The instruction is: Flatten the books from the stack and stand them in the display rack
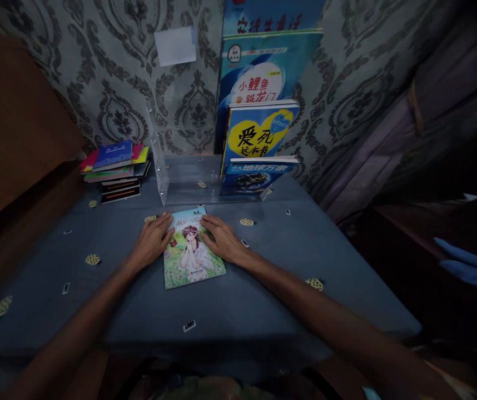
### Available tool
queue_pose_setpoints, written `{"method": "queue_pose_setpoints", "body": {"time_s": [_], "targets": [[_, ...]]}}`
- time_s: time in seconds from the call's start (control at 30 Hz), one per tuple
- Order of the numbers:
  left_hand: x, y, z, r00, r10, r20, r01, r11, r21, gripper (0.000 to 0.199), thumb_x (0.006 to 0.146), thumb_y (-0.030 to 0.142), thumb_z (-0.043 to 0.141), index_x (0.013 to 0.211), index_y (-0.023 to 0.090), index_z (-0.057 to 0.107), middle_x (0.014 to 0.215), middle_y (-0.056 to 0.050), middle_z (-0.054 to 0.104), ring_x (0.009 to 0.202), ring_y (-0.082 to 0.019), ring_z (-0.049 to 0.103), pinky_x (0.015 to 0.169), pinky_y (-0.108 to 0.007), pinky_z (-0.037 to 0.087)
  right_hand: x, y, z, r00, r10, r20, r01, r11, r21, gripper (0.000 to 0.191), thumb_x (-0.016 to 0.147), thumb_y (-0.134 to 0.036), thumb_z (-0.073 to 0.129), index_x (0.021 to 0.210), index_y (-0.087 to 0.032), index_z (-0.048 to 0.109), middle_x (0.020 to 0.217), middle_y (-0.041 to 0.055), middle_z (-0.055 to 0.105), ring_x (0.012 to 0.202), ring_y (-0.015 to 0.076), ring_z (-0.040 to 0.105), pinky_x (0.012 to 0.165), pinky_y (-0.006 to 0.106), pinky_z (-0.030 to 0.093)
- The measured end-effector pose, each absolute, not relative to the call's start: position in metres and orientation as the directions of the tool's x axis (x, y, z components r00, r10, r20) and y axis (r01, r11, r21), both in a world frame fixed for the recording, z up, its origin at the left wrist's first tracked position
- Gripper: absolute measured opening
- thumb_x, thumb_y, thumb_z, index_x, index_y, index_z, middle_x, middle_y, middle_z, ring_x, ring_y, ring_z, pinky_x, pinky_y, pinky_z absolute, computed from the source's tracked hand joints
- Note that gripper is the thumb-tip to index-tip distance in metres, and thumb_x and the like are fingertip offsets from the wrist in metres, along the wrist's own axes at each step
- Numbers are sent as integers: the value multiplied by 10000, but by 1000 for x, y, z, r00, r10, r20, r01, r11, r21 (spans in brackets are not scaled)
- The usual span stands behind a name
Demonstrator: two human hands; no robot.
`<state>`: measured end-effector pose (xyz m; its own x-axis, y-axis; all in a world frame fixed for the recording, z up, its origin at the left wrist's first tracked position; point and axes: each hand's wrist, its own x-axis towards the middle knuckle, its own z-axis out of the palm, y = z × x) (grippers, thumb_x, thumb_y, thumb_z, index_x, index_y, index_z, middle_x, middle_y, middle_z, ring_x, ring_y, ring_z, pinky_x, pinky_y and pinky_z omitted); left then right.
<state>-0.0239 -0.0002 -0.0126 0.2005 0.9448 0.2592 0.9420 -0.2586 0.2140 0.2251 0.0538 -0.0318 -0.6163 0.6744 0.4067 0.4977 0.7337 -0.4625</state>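
Note:
A thin picture book (192,261) lies face up on the table, its cover showing a figure with clasped hands among green plants and flowers. At its left edge rests my left hand (154,238), fingers stretched out and thumb apart, the tips touching the book's side. My right hand (222,236) lies along the opposite edge, its outstretched fingers and thumb over the upper right of the cover. Neither hand is wrapped round the book. Just behind it stands a clear acrylic book rack (186,191), with a blue book (251,176) and a yellow-and-blue book (259,133) upright in its right half.
Larger books, including a teal one (272,61), rise behind the rack's front books. A stack of books (115,166) sits at the back left of the blue-covered table (138,311). Patterned wallpaper (125,61) is behind, with a curtain (359,161) at right.

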Motion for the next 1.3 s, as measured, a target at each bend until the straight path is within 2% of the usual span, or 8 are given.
{"method": "queue_pose_setpoints", "body": {"time_s": [0.2,0.37,0.5,0.67,0.8,1.0,1.13,1.3], "targets": [[-15,11,-10,266,940,215,932,-308,191,498,1028,372,329,1420,154,545,1521,-134,518,1450,-269,436,1189,-513,316,225,52,-28,-621,672,403,493,735,-466,390,974,-290,534,1321,-138,630,1403,194,612,1355,305,540,1149,525,430],[-7,20,-8,330,929,169,914,-360,188,515,1041,365,294,1462,149,498,1556,-132,474,1476,-255,395,1213,-536,261,225,50,-26,-618,685,386,513,723,-462,400,982,-289,530,1319,-95,625,1408,224,600,1371,316,524,1150,507,433],[2,31,-7,393,906,157,886,-419,196,514,1053,368,267,1488,189,473,1567,-107,463,1485,-227,381,1221,-511,250,225,49,-25,-622,684,381,520,725,-452,405,983,-291,527,1320,-86,620,1401,223,604,1356,312,535,1148,504,433],[15,48,-6,464,878,122,850,-479,220,516,1049,335,257,1504,191,453,1589,-93,432,1501,-206,350,1225,-485,251,225,51,-27,-616,673,409,503,736,-453,387,982,-301,527,1322,-145,626,1400,174,615,1341,282,552,1149,474,439],[23,59,-5,497,861,104,827,-507,243,519,1050,334,256,1511,184,442,1588,-93,433,1512,-205,327,1217,-480,269,226,52,-28,-617,677,401,504,731,-459,415,970,-296,538,1332,-111,619,1419,198,597,1363,295,532,1162,483,422],[27,63,-5,515,849,122,812,-528,248,521,1052,349,264,1507,172,447,1584,-100,438,1515,-209,320,1212,-484,273,227,54,-26,-585,695,418,479,711,-514,344,943,-219,558,1262,-156,673,1359,151,646,1306,266,579,1131,434,452],[27,61,-5,513,849,125,815,-528,240,515,1051,358,278,1500,184,459,1586,-94,434,1514,-209,321,1219,-482,254,229,54,-23,-546,729,413,469,675,-570,304,955,-175,508,1190,-162,700,1227,132,706,1191,243,643,1071,403,487],[28,57,-5,541,829,142,796,-559,232,501,1050,347,287,1483,192,484,1573,-89,456,1501,-207,351,1230,-483,234,233,55,-19,-497,757,424,419,638,-646,353,974,-179,443,1250,-177,662,1192,121,717,1146,235,656,1021,401,506]]}}
